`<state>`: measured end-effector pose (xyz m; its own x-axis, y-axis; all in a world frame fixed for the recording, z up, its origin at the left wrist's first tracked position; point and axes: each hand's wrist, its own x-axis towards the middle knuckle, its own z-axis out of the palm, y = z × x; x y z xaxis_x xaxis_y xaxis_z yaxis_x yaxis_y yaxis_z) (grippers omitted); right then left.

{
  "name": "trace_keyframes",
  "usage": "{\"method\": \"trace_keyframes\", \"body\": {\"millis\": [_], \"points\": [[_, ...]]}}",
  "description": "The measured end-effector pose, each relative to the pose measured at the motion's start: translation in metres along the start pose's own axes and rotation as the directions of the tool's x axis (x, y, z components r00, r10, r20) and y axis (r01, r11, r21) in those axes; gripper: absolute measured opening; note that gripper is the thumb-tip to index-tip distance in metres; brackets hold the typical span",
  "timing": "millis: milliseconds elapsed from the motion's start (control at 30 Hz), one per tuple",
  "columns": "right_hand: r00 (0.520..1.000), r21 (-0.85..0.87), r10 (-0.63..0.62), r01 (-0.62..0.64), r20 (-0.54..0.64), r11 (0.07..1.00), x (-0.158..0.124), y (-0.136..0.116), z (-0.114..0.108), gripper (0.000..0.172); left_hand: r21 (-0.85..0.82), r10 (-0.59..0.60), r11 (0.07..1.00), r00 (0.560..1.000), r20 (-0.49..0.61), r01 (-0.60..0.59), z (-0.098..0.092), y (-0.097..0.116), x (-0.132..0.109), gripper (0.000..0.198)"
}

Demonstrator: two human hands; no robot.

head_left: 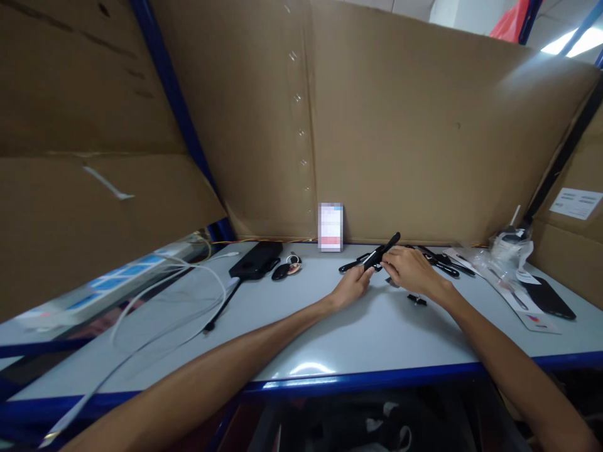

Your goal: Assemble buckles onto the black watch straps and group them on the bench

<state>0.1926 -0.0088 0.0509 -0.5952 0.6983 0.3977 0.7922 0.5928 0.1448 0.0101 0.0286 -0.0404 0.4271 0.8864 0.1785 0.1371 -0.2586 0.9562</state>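
Both my hands meet over the middle of the grey table [301,333]. My left hand [351,287] pinches the lower end of a slim black stick-shaped part [382,248] that points up and to the right. My right hand [411,271] is closed around the same black part from the right side. Just behind the hands lie more thin black pieces [351,265], and a small black piece [417,300] rests on the table right below my right wrist.
Cardboard sheets [400,125] wall in the table's back and left. A black pouch [257,259] and key fob [286,270] lie left of centre, white cables [179,295] further left. Black parts [447,263], clear plastic bags [509,248] and a dark phone [549,297] sit right.
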Motion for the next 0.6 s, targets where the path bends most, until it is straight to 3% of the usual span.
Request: {"method": "trace_keyframes", "body": {"millis": [200, 367, 600], "points": [[0.997, -0.031, 0.02, -0.018, 0.077, 0.999, -0.0004, -0.0019, -0.0007, 0.025, -0.039, 0.019, 0.999, 1.0, 0.01, -0.018, 0.0008, -0.0008, -0.0003, 0.05], [0.994, -0.049, 0.065, -0.061, 0.091, 0.997, -0.0001, -0.0005, -0.0015, 0.024, -0.073, 0.008, 0.997, 1.0, 0.021, -0.007, 0.0007, 0.0016, -0.0014, 0.05], [0.994, -0.056, 0.035, -0.029, 0.107, 0.998, -0.0004, -0.0016, 0.0006, 0.024, -0.057, 0.01, 0.998, 1.0, 0.02, -0.009, -0.0002, 0.0031, -0.003, 0.049]]}}
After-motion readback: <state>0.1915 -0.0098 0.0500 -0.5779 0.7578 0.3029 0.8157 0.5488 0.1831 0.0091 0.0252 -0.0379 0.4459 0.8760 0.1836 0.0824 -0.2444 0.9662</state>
